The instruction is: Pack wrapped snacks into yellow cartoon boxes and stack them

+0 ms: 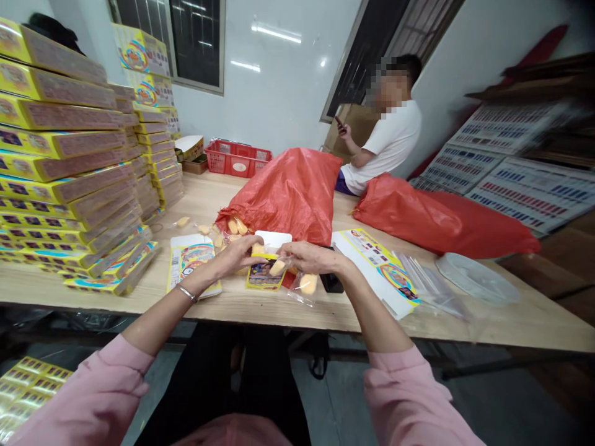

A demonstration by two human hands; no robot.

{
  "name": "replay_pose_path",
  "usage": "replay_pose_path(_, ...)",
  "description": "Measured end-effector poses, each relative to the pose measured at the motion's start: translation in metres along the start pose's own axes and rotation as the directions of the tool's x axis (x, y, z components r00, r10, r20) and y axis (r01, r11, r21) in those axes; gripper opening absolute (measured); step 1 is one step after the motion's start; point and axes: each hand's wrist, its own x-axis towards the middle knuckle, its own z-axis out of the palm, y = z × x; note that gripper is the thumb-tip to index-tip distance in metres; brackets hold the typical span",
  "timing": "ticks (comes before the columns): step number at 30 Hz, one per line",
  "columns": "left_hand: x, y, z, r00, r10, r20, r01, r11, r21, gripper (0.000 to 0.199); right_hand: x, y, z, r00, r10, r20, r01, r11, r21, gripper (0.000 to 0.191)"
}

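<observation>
My left hand (237,256) grips the left side of a small yellow carton (264,282), which stands open with its white flap (274,238) up. At the carton's mouth my right hand (307,256) is closed on a yellow piece in a transparent wrapper (277,267). Another wrapped yellow piece (308,284) lies just below that hand, near the table's front edge. Behind the carton, a red woven sack (292,192) spills more wrapped pieces (237,225) from its mouth. A flat printed carton (193,260) lies beneath my left forearm.
Tall stacks of yellow boxes (60,148) stand on the left. A red basket (237,158) is at the back. To the right lie a printed sheet (376,269), a plastic lid (478,277) and a second red sack (446,217). A person (390,130) sits behind, holding a phone.
</observation>
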Motion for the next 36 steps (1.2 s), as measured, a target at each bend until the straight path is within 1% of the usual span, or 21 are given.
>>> replay_pose_path(4,0.005,0.001,-0.009,0.988,0.070,0.141,-0.082,0.994,0.077,0.025,0.015,0.002,0.000,0.986,0.020,0.165,0.005,0.989,-0.149,0.019)
replay_pose_path(5,0.005,0.002,-0.011,0.983,0.071,0.169,-0.088,0.992,0.090,0.024,0.015,0.001,-0.001,0.983,0.025,0.181,0.002,0.989,-0.151,0.019)
replay_pose_path(6,0.004,0.004,-0.013,0.982,0.064,0.176,-0.082,0.992,0.098,0.022,0.014,0.000,-0.002,0.986,0.018,0.164,0.004,0.991,-0.131,0.018)
replay_pose_path(7,0.003,0.006,-0.014,0.986,0.049,0.160,-0.065,0.993,0.097,0.022,0.012,-0.001,-0.004,0.994,-0.005,0.107,0.015,0.995,-0.094,0.016)
replay_pose_path(8,0.002,0.008,-0.014,0.992,0.026,0.123,-0.037,0.996,0.084,0.025,0.008,-0.002,-0.005,0.999,-0.036,0.008,0.036,0.998,-0.045,0.013)
replay_pose_path(9,0.000,0.009,-0.014,0.997,0.001,0.073,-0.006,0.998,0.060,0.032,0.004,-0.003,-0.007,0.991,-0.057,-0.117,0.059,0.998,0.011,0.011)
replay_pose_path(10,-0.001,0.010,-0.013,0.999,-0.022,0.025,0.022,0.999,0.031,0.038,0.001,-0.003,-0.009,0.966,-0.050,-0.252,0.069,0.995,0.068,0.011)
replay_pose_path(12,-0.004,0.009,-0.009,0.997,-0.064,-0.048,0.063,0.998,-0.015,0.038,-0.005,-0.002,-0.012,0.880,0.038,-0.474,0.048,0.984,0.169,0.013)
replay_pose_path(13,-0.005,0.007,-0.006,0.994,-0.081,-0.070,0.079,0.996,-0.032,0.033,-0.005,-0.001,-0.012,0.843,0.093,-0.529,0.022,0.978,0.208,0.014)
replay_pose_path(14,-0.005,0.006,-0.003,0.992,-0.099,-0.083,0.094,0.994,-0.056,0.028,-0.004,0.000,-0.013,0.823,0.140,-0.551,-0.009,0.972,0.233,0.015)
replay_pose_path(15,-0.006,0.005,-0.001,0.989,-0.118,-0.086,0.109,0.989,-0.097,0.027,-0.002,0.002,-0.012,0.821,0.174,-0.544,-0.045,0.969,0.242,0.015)
replay_pose_path(16,-0.006,0.004,0.002,0.987,-0.138,-0.082,0.125,0.980,-0.156,0.028,0.001,0.002,-0.012,0.832,0.196,-0.519,-0.083,0.969,0.233,0.015)
replay_pose_path(18,-0.007,0.004,0.006,0.983,-0.173,-0.068,0.148,0.949,-0.279,0.033,0.009,0.001,-0.011,0.869,0.230,-0.437,-0.183,0.972,0.147,0.015)
replay_pose_path(21,-0.006,0.005,0.010,0.979,-0.198,-0.056,0.166,0.920,-0.355,0.041,0.019,-0.010,-0.011,0.888,0.270,-0.372,-0.342,0.928,-0.144,0.017)
replay_pose_path(23,-0.005,0.005,0.012,0.978,-0.204,-0.053,0.174,0.923,-0.344,0.045,0.022,-0.022,-0.013,0.892,0.246,-0.379,-0.382,0.858,-0.342,0.016)
replay_pose_path(25,-0.004,0.005,0.013,0.979,-0.201,-0.045,0.175,0.926,-0.335,0.047,0.023,-0.034,-0.016,0.901,0.190,-0.391,-0.371,0.804,-0.464,0.016)
replay_pose_path(27,-0.003,0.004,0.014,0.980,-0.197,-0.039,0.172,0.922,-0.346,0.048,0.023,-0.043,-0.016,0.921,0.164,-0.353,-0.341,0.776,-0.530,0.017)
replay_pose_path(29,-0.002,0.004,0.015,0.979,-0.199,-0.037,0.171,0.914,-0.368,0.048,0.025,-0.048,-0.014,0.938,0.211,-0.276,-0.337,0.748,-0.572,0.017)
replay_pose_path(32,-0.001,0.003,0.016,0.977,-0.204,-0.054,0.170,0.912,-0.372,0.051,0.028,-0.048,-0.010,0.935,0.310,-0.175,-0.350,0.713,-0.608,0.019)
replay_pose_path(34,-0.002,0.003,0.016,0.976,-0.208,-0.064,0.172,0.916,-0.363,0.050,0.027,-0.044,-0.013,0.952,0.273,-0.141,-0.302,0.751,-0.588,0.021)
replay_pose_path(36,-0.003,0.003,0.016,0.976,-0.209,-0.066,0.173,0.919,-0.353,0.050,0.024,-0.039,-0.020,0.983,0.131,-0.129,-0.180,0.828,-0.531,0.022)
